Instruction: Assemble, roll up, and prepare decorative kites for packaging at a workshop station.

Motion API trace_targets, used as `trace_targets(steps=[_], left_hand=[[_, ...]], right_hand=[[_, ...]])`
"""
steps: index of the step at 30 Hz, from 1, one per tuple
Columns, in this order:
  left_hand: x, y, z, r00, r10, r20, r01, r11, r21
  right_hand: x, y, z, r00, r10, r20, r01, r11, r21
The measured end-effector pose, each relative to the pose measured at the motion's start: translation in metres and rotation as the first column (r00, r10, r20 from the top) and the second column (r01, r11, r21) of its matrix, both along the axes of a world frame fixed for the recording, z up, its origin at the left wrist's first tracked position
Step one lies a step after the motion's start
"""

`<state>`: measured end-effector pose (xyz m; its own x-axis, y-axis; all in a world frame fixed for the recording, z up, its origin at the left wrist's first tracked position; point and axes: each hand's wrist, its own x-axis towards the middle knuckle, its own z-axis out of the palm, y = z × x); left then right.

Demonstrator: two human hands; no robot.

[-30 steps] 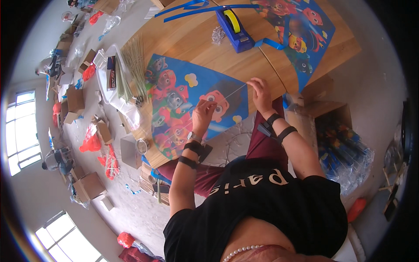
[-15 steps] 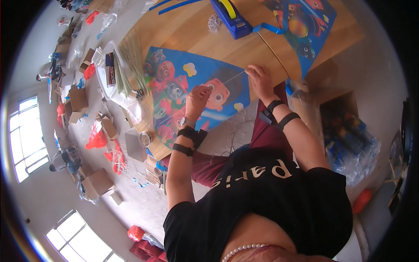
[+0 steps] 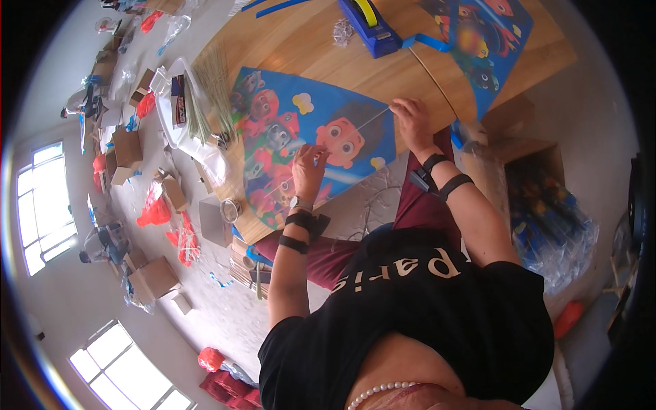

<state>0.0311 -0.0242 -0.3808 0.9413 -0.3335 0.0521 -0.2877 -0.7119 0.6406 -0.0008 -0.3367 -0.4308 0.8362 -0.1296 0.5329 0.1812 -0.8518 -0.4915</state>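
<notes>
A blue diamond-shaped kite sheet (image 3: 369, 137) printed with cartoon figures lies on the wooden table. Across it runs a thin pale stick (image 3: 372, 117), slanting from upper right to lower left. Over the sheet's lower middle, my left hand (image 3: 309, 169) pinches the stick, fingertips together. My right hand (image 3: 413, 123) is at the sheet's right corner, with thumb and fingers closed on the stick's upper end. Part of the stick is hidden behind my left hand.
A blue tape dispenser (image 3: 372, 31) and a crumpled white clump (image 3: 343, 32) sit at the far side. Another kite sheet (image 3: 486, 61) lies at right. Thin sticks (image 3: 205, 102) and a white plastic tub (image 3: 167, 126) are at left. A box (image 3: 529, 160) stands at lower right.
My left hand has slid a little down and to the left along the stick. My right hand stays at the sheet's right corner. The whole view has shifted slightly.
</notes>
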Motion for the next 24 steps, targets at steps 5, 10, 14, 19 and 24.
trace_targets(steps=[5,10,14,19,24], left_hand=[[-0.004,0.0,-0.007,0.998,-0.018,0.055,0.016,1.0,0.024],[-0.01,-0.002,-0.012,0.996,0.008,0.083,-0.012,0.999,0.045],[-0.02,-0.002,-0.012,0.986,0.068,0.154,-0.078,0.995,0.063],[-0.028,-0.009,-0.018,0.97,0.162,0.179,-0.168,0.986,0.016],[-0.026,-0.011,-0.025,0.974,0.15,0.17,-0.159,0.987,0.039]], right_hand=[[0.001,0.001,0.001,1.0,-0.007,0.03,0.006,1.0,0.019],[0.0,0.001,0.001,1.0,0.007,0.001,-0.007,0.999,0.036],[0.001,0.001,0.0,1.0,-0.002,0.025,0.001,0.999,0.035],[0.002,0.002,0.0,0.999,0.011,0.038,-0.012,0.999,0.033],[0.003,0.002,0.002,0.999,0.027,0.046,-0.027,1.0,0.005]])
